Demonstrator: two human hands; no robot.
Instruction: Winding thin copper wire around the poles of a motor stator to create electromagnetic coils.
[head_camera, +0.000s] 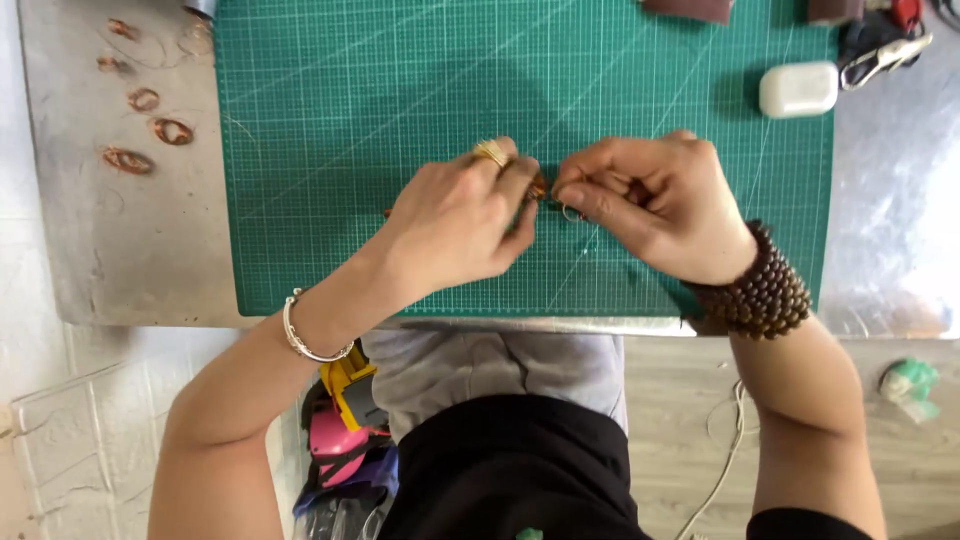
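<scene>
Both hands (545, 200) pinch a small, thin copper wire piece (541, 188).

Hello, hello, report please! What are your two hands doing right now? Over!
Left hand and right hand pinching small copper wire piece together. Over green cutting mat. Nothing blocking.

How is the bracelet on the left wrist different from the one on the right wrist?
The left-wrist bracelet is a thin, silvery band, while the right-wrist bracelet is made of many round brown beads. The silvery one is a single slim loop; the beaded one wraps around in several rows and looks much thicker. Both sit just behind hands that pinch a small copper wire piece over the green cutting mat.
</scene>
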